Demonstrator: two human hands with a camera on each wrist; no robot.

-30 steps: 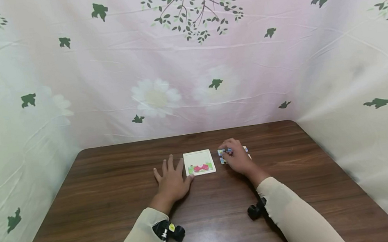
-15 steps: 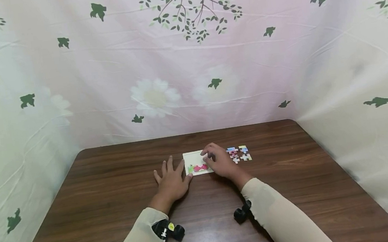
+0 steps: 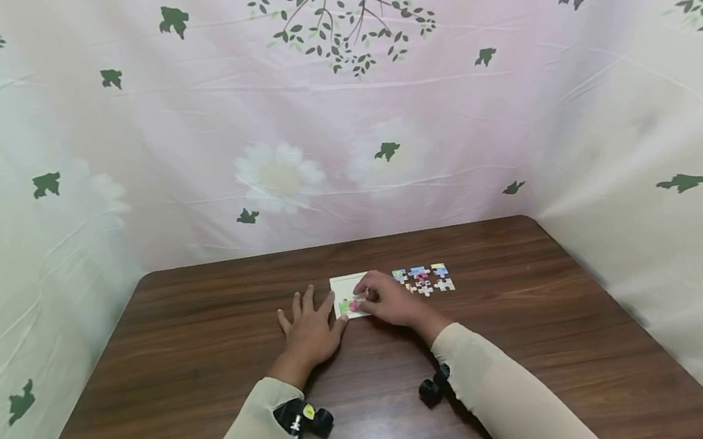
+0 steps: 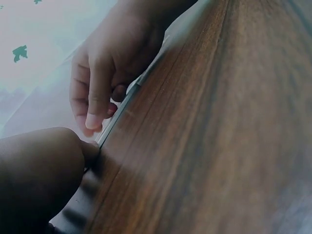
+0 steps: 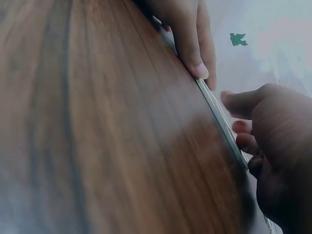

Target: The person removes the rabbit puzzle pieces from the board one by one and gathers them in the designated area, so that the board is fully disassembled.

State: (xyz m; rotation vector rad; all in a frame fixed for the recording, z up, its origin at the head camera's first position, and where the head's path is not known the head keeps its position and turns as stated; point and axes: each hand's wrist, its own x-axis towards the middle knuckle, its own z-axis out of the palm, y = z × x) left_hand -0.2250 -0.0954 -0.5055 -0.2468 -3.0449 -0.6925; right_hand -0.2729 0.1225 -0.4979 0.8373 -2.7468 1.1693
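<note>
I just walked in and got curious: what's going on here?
A person in cream sleeves is handling a square white jigsaw board on a dark brown wood-grain table. The bare left grip, spread flat, touches its left edge; the right grip is curled over its right part, and whether it holds a piece is hidden. Loose multicoloured jigsaw pieces lie right of the board.
</note>
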